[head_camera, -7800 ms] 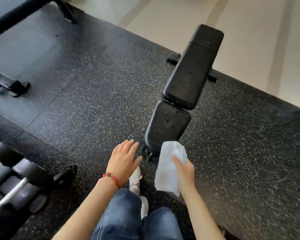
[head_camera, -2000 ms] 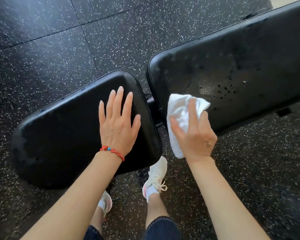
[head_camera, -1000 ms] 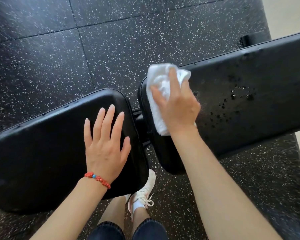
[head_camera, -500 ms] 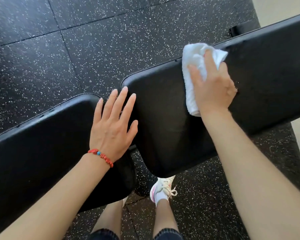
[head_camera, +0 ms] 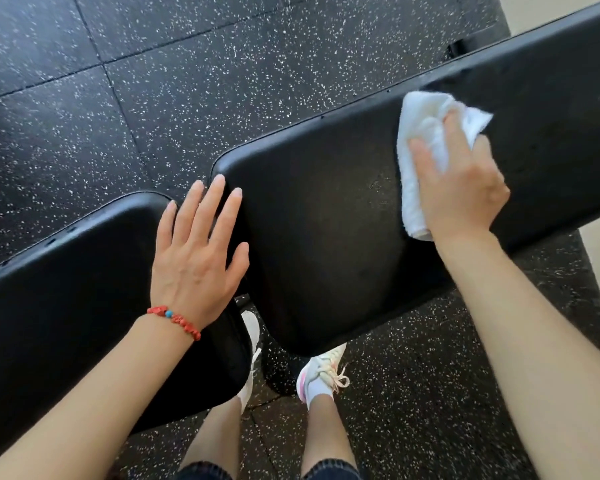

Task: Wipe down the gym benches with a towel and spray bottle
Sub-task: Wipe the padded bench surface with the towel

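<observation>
Your right hand (head_camera: 459, 192) presses a bunched white towel (head_camera: 419, 133) onto the long black back pad (head_camera: 326, 237) of the bench, fingers curled over the cloth and gripping it near the pad's far edge. Your left hand (head_camera: 198, 251), a red bead bracelet (head_camera: 174, 320) at the wrist, lies flat with fingers straight and spread, palm on the seat pad (head_camera: 66, 289), fingertips reaching over the gap toward the back pad's corner. Below, your white sneaker (head_camera: 321, 374) stands on the speckled rubber floor (head_camera: 187, 81).
</observation>
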A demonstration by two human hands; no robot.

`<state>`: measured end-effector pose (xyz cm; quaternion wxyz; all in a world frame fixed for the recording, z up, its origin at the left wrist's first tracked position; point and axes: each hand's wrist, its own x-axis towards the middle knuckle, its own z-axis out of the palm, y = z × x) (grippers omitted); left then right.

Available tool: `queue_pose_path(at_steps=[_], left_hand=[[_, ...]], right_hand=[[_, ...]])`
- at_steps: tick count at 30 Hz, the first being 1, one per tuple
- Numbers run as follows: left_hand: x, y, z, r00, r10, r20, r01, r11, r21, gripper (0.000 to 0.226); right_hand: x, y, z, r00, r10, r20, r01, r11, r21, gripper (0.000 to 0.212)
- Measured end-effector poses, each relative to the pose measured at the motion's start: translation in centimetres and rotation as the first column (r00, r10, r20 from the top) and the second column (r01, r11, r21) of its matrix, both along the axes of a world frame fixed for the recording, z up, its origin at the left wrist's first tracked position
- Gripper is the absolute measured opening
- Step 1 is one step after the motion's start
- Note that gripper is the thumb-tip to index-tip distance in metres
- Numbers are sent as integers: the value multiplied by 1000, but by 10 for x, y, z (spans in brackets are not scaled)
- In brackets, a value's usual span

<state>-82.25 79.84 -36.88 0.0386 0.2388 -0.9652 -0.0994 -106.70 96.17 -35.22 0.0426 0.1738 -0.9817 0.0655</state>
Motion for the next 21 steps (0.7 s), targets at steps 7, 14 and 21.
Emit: queue_pose_path(at_steps=[7, 14, 21], left_hand=[[-3, 2, 5, 1000, 14, 26, -15, 999, 36, 55], [-28, 17, 15, 997, -61, -41, 64, 995, 78, 54], [-64, 28, 7, 993, -119, -4, 118, 986, 115, 57]], right_hand=[[120, 5, -5, 904, 394, -162, -398, 917, 11, 48], [38, 43, 0, 981, 104, -166, -102, 995, 24, 49], [101, 38, -6, 987, 110, -113, -118, 991, -66, 40]])
